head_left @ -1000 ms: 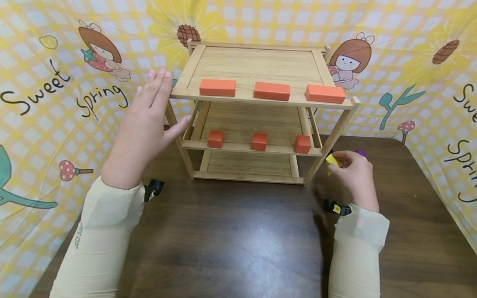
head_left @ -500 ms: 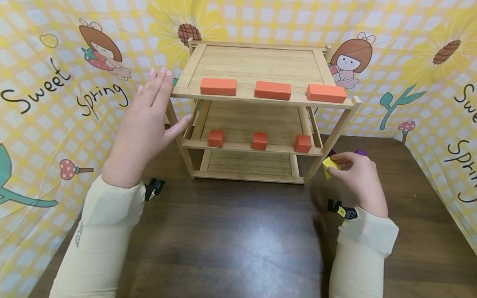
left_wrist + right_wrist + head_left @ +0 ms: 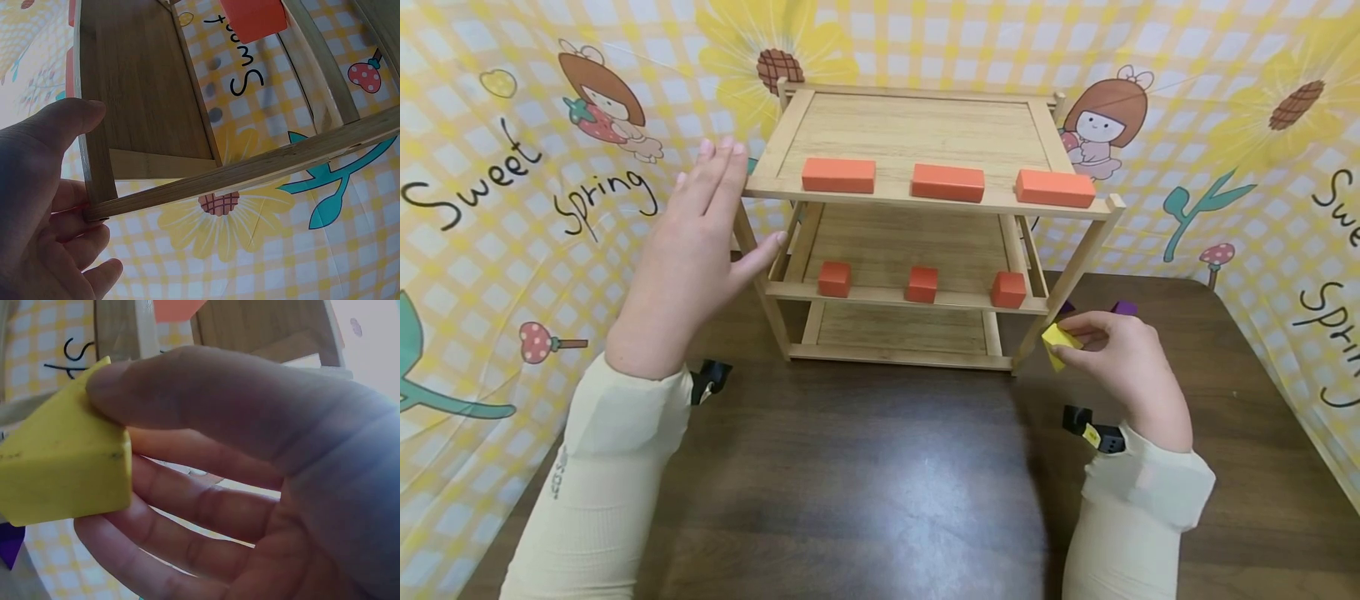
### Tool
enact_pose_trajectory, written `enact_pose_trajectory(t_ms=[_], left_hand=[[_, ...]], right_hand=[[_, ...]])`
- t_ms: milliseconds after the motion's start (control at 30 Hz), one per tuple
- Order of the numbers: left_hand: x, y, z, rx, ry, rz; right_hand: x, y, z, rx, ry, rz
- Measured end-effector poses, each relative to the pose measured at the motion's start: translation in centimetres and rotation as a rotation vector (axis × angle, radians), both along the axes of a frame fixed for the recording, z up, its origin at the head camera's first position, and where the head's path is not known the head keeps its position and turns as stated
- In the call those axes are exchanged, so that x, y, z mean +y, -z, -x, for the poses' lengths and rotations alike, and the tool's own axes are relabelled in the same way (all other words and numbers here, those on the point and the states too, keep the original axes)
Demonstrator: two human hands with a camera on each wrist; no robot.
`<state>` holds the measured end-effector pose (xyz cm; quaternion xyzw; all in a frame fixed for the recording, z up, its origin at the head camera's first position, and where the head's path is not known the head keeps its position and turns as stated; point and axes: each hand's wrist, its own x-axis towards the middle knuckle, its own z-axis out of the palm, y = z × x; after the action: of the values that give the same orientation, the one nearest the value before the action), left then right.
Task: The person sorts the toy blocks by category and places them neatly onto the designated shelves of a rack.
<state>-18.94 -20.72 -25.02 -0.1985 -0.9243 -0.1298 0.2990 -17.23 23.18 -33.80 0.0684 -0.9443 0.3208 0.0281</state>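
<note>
My right hand [image 3: 1123, 354] pinches a yellow triangular block [image 3: 1059, 342] between thumb and fingers, just off the rack's front right leg. Up close in the right wrist view, the yellow block [image 3: 69, 456] shows a sloped side. At the top left corner of the wooden three-tier rack [image 3: 880, 200], my left hand [image 3: 681, 250] rests with straight fingers along the side and thumb spread. The left wrist view has the thumb [image 3: 69, 122] against the rack's frame. Three long orange blocks [image 3: 947, 183] line the top shelf's front edge; three red-orange cubes [image 3: 922, 285] line the middle one.
Purple blocks [image 3: 1124, 308] lie on the dark wooden table [image 3: 865, 483] behind my right hand, partly hidden. A yellow checked cloth [image 3: 1217, 42] with printed flowers and figures hangs behind and at both sides. The rack's bottom shelf [image 3: 898, 329] sits close to the tabletop.
My right hand has moved slightly left and toward me with the yellow block, which has turned a little. More of the purple block shows behind it. The left hand stays in place.
</note>
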Motion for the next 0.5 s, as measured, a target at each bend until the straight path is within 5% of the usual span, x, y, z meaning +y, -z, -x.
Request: enact_pose_trajectory(t_ms=[500], left_hand=[[0.0, 0.0, 0.1, -0.001, 0.002, -0.011]], right_hand=[[-2.8, -0.5, 0.0, -0.009, -0.123, -0.003]])
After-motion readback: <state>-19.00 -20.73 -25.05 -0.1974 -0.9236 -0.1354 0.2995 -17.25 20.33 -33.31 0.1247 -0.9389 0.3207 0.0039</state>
